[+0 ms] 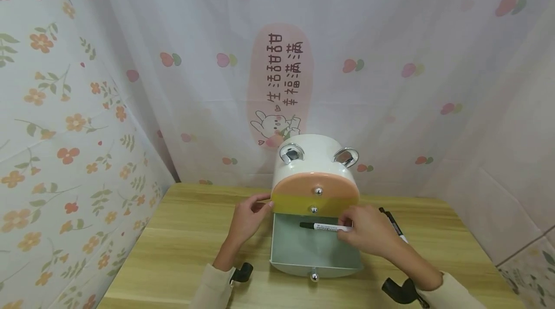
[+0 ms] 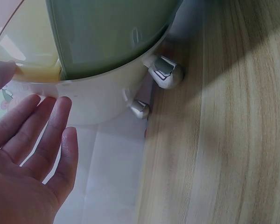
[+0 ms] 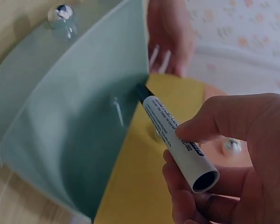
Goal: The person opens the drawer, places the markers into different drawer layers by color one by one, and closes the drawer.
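Observation:
My right hand (image 1: 368,229) pinches a white marker (image 3: 172,135) with a black cap between thumb and fingers. It holds the marker above the pulled-out green drawer (image 1: 303,248), with the cap pointing left. The drawer is the lowest of a small round-topped white cabinet (image 1: 310,154), whose orange and yellow drawers above are closed. At the cabinet's left edge is my left hand (image 1: 247,220). In the left wrist view its fingers (image 2: 60,112) are extended along the white side, and the thumb is by the yellow drawer (image 2: 32,51).
More black-and-white markers (image 1: 392,222) lie on the wooden table (image 1: 182,241), right of the cabinet and partly hidden by my right hand. Two shiny ear-like rings (image 1: 292,154) stick up from the cabinet top. A printed curtain (image 1: 195,82) hangs behind the table.

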Demonstrator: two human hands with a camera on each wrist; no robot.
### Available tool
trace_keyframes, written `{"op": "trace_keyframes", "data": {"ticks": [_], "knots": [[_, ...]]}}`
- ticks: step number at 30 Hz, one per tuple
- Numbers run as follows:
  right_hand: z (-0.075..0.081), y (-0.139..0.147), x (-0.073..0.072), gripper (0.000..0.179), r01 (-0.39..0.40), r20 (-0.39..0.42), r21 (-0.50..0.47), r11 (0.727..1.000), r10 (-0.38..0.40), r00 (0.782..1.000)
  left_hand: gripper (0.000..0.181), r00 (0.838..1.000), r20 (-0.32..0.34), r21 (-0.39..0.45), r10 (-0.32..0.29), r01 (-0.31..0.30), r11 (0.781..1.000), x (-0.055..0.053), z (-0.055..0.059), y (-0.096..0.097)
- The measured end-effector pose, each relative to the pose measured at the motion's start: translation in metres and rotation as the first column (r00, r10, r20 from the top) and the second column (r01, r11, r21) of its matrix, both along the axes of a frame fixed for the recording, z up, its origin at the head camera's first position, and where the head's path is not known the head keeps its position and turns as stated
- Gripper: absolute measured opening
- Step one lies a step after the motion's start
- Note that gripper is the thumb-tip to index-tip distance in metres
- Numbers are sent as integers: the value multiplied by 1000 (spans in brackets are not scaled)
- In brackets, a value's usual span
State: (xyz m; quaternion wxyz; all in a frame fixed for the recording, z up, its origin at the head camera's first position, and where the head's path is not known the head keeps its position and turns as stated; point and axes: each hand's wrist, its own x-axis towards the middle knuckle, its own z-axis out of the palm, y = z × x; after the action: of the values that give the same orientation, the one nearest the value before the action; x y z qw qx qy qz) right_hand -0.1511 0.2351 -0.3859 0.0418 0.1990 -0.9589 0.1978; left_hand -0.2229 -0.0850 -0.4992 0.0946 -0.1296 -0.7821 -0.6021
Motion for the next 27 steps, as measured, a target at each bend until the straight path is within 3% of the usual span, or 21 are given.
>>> {"op": "trace_keyframes", "data": {"ticks": [12,17,27], "knots": [[-18,-29,-12,17,-61,-32,119,991,66,997,29,1000,4,-7,8,-7,1000,-2,4,3],[-28,-36,-14,24,-97,-23,154,983,102,995,29,1000,0,-8,7,-7,1000,-2,5,3],[-41,-45,-19,43,-148,91,250,957,129,987,29,1000,1,-15,16,-16,1000,-1,1,1]]}}
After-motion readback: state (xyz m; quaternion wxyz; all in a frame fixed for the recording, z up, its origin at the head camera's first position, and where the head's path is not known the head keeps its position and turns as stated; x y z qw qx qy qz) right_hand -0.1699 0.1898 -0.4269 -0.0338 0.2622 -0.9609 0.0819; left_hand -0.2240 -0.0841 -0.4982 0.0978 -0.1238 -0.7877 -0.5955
